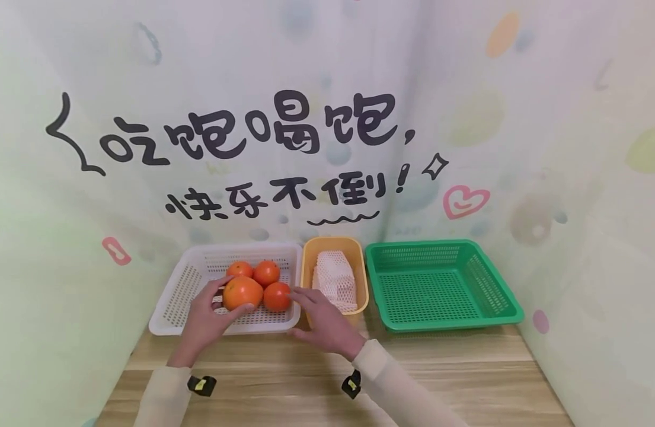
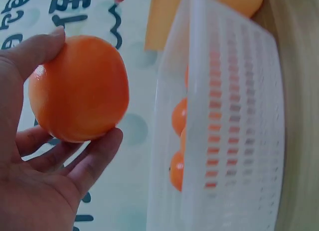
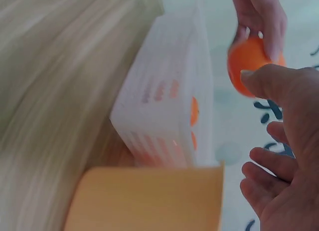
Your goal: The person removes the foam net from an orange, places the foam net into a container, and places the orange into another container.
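My left hand (image 1: 207, 317) holds a smooth, glossy orange (image 1: 243, 293), thumb on one side and fingers on the other. In the left wrist view that orange (image 2: 79, 89) is raised above the rim of the white basket (image 2: 234, 111). Three more oranges, one of them the front orange (image 1: 277, 297), lie in the white basket (image 1: 169, 308). My right hand (image 1: 329, 320) hovers between the white basket and the yellow basket (image 1: 361, 284), its fingers loosely extended and holding nothing. In the right wrist view its thumb overlaps the held orange (image 3: 249, 61); contact is unclear.
White foam net sleeves (image 1: 335, 281) lie in the yellow basket in the middle. A green basket (image 1: 444, 326) stands to its right. All three baskets stand on a wooden table (image 1: 284, 379) against a printed curtain (image 1: 327, 71) with black lettering.
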The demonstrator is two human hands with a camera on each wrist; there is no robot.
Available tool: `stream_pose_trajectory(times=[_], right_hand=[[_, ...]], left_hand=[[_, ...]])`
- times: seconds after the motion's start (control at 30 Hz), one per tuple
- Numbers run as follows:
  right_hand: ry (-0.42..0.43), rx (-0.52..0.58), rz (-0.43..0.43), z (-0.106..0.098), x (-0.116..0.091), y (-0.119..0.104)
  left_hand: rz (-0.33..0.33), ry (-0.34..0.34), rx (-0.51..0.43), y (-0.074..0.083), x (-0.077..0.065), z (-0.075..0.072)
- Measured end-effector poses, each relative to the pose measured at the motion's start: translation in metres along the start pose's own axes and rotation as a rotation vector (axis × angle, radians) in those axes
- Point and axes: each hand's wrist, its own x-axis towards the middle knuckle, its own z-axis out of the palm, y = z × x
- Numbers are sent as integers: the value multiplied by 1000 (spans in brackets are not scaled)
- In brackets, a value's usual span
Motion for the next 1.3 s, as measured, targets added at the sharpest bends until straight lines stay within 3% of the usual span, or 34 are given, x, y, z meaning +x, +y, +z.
stream_pose_trajectory(times=[0.2,0.37,0.53,0.73,1.17,1.3], right_hand=[[-28,-19,-60,25,5,-11],[-65,-141,-76,48,9,-13],[0,-250,-134,65,14,-11],[125,-280,-198,68,20,-9],[4,-241,-87,62,28,-10],[-11,-222,-71,60,28,-11]], left_hand=[[-60,-20,53,-14,19,-17],[-114,-49,56,-28,37,-27],[-134,-65,85,-46,58,-37],[-185,-116,126,-63,78,-45],[-365,-354,268,-84,104,-45],[-366,-414,310,-91,104,-40]])
